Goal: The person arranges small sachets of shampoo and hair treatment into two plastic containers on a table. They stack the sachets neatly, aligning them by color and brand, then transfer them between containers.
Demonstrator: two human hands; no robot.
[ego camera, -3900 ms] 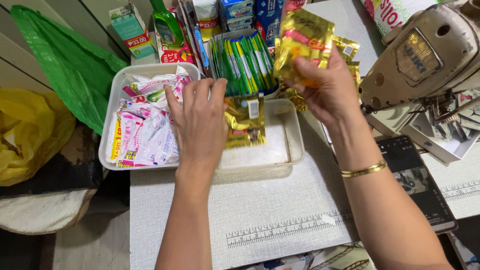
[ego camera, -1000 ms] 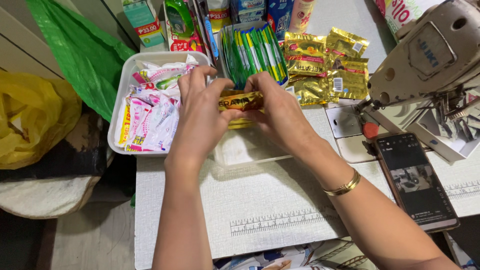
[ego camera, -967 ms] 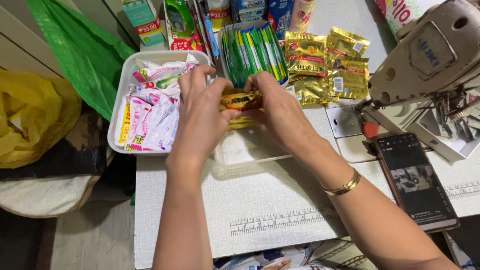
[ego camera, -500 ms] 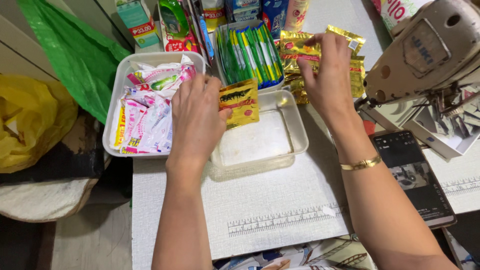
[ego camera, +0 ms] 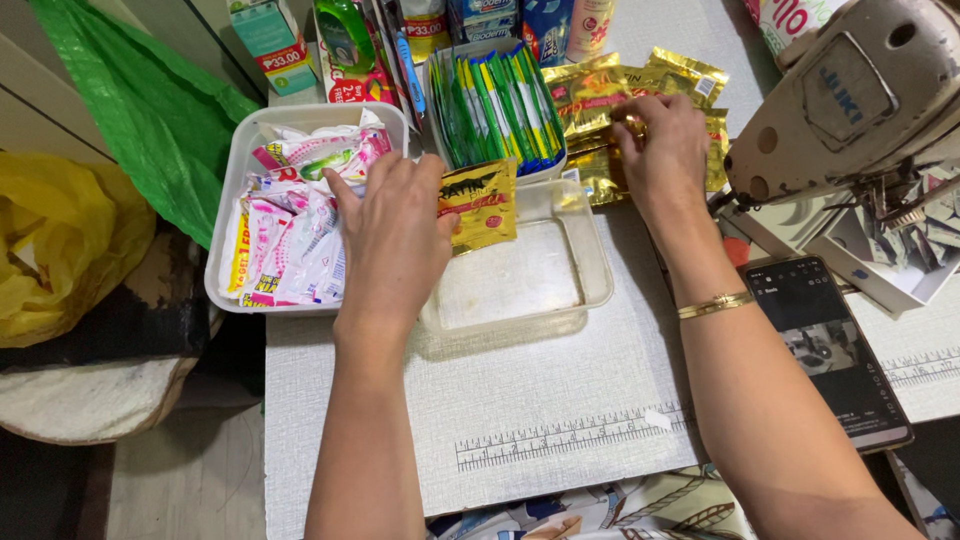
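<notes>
The left hand [ego camera: 392, 235] pinches a gold sachet [ego camera: 480, 205] by its left edge, fingers closed on it, and holds it upright at the back of a clear tray [ego camera: 598, 285] that sits on the grey tabletop [ego camera: 540, 400]. The sachet's lower part hangs inside the tray, just in front of a tub of green and blue sachets [ego camera: 495, 100]. The right hand [ego camera: 662, 155] lies on a pile of gold sachets [ego camera: 600, 90] spread flat on the tabletop to the right of that tub; its fingers curl down onto the top of the pile, gripping one of them, though how firmly cannot be told. A gold bangle [ego camera: 715, 305] circles the right wrist. To the left of the clear tray stands a white tray [ego camera: 228, 215] heaped with pink and white sachets [ego camera: 295, 235], touching the clear tray's side. A sewing machine [ego camera: 850, 90] stands at the far right, and a phone [ego camera: 830, 350] lies face up near the right forearm. A green plastic bag [ego camera: 140, 110] and a yellow bag [ego camera: 60, 250] hang off the tabletop's left side.
</notes>
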